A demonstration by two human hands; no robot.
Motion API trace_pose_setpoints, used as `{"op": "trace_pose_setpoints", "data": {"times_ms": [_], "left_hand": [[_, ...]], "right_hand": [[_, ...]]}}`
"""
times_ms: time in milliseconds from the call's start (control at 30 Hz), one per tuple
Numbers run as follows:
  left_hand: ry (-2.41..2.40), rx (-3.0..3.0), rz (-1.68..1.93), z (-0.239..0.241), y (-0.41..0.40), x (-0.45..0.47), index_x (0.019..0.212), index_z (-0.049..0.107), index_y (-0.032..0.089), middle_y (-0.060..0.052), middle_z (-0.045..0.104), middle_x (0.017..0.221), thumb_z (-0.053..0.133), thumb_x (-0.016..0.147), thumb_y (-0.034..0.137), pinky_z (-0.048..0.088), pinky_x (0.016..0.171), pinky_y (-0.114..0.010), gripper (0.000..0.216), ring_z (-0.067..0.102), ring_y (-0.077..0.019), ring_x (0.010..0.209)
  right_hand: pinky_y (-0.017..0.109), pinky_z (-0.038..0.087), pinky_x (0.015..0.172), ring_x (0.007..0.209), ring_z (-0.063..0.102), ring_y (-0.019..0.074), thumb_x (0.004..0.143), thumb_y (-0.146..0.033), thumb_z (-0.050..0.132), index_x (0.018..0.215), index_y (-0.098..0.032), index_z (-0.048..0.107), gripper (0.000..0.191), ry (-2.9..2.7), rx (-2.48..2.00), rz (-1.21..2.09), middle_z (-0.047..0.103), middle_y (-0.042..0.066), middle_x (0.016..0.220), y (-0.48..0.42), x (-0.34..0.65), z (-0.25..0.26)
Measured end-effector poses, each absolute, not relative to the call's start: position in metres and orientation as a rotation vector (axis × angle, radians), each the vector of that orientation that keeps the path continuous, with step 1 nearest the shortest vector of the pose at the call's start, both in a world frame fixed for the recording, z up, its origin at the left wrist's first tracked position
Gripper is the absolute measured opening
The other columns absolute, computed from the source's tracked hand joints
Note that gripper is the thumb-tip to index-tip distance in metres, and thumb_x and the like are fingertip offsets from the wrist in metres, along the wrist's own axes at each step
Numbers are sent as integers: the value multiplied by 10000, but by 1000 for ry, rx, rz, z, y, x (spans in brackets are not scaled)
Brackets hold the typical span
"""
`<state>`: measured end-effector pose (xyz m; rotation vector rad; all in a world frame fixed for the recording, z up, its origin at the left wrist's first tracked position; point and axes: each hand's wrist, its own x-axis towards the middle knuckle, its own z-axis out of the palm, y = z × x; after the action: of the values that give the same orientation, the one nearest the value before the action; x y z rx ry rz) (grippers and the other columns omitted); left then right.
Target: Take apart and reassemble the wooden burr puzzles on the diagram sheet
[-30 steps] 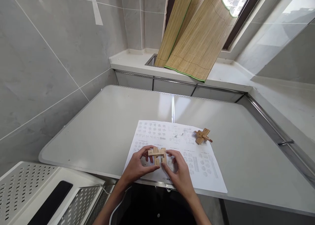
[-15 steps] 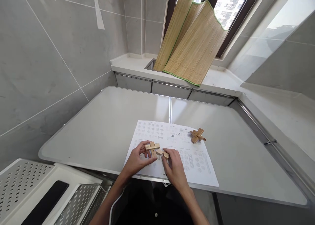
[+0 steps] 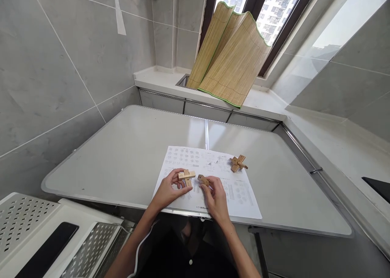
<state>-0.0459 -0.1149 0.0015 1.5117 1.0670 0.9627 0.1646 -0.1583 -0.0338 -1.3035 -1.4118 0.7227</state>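
My left hand (image 3: 168, 190) pinches a small cluster of joined wooden puzzle blocks (image 3: 187, 175) just above a printed instruction sheet (image 3: 237, 197). A single wooden puzzle piece (image 3: 203, 180) is gripped in the fingers of my right hand (image 3: 217, 197), a short gap to the right of the cluster. Both hands hover over the near part of the sheet, on a white table (image 3: 128, 156). A second assembled wooden cross puzzle (image 3: 238, 163) lies on the sheet's far right corner, away from both hands.
A rolled bamboo mat (image 3: 228, 50) leans against the window on the far counter. A white perforated metal rack (image 3: 27, 225) with a black phone (image 3: 45, 251) stands at the lower left. Grey tiled walls close in left and right.
The wooden assembly has come apart: my right hand pulled one piece off to the right, my left keeps the rest. The view has tilted and shifted slightly right.
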Motion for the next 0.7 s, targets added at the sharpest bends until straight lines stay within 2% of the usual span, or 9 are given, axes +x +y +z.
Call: {"op": "trace_pose_setpoints", "data": {"times_ms": [167, 333, 433, 500, 600, 700], "left_hand": [[1047, 1519, 974, -1, -115, -46, 1266, 590, 196, -66, 736, 1071, 841, 783, 411, 579, 831, -336, 585, 659, -156, 802], [1036, 1529, 982, -3, -115, -46, 1256, 590, 203, -50, 731, 1072, 844, 787, 381, 558, 843, -318, 563, 644, -142, 791], [1051, 1536, 971, -3, -115, -46, 1247, 598, 207, -42, 727, 1054, 850, 778, 398, 557, 831, -313, 566, 645, -146, 784], [1065, 1534, 958, -1, -116, -46, 1249, 598, 209, -33, 722, 1027, 853, 769, 409, 562, 824, -315, 579, 645, -152, 780], [1075, 1540, 939, 2, -116, -45, 1256, 598, 212, -27, 720, 1004, 850, 766, 413, 567, 833, -324, 586, 646, -159, 784], [1087, 1578, 904, 5, -117, -45, 1265, 605, 213, -24, 723, 990, 853, 764, 409, 565, 847, -323, 592, 651, -165, 794]], "right_hand": [[385, 640, 790, 926, 760, 243, 989, -475, 656, 1168, -221, 566, 323, -1270, -1231, 993, 748, 118, 1124, -158, 163, -40], [335, 598, 733, 846, 780, 241, 914, -507, 749, 1005, -214, 592, 344, -1216, -1258, 965, 800, 92, 981, -158, 164, -40], [298, 547, 633, 738, 777, 227, 946, -546, 696, 963, -203, 612, 354, -1201, -1283, 1001, 810, 97, 920, -158, 164, -34], [281, 509, 578, 726, 773, 222, 969, -567, 652, 986, -202, 623, 367, -1199, -1267, 1029, 814, 115, 976, -158, 164, -30], [281, 500, 590, 753, 766, 219, 983, -542, 638, 1054, -209, 640, 341, -1225, -1235, 1044, 809, 107, 1016, -159, 164, -28], [300, 522, 661, 710, 732, 203, 979, -470, 662, 1075, -211, 693, 278, -1308, -1266, 981, 795, 61, 884, -159, 166, -27]]}}
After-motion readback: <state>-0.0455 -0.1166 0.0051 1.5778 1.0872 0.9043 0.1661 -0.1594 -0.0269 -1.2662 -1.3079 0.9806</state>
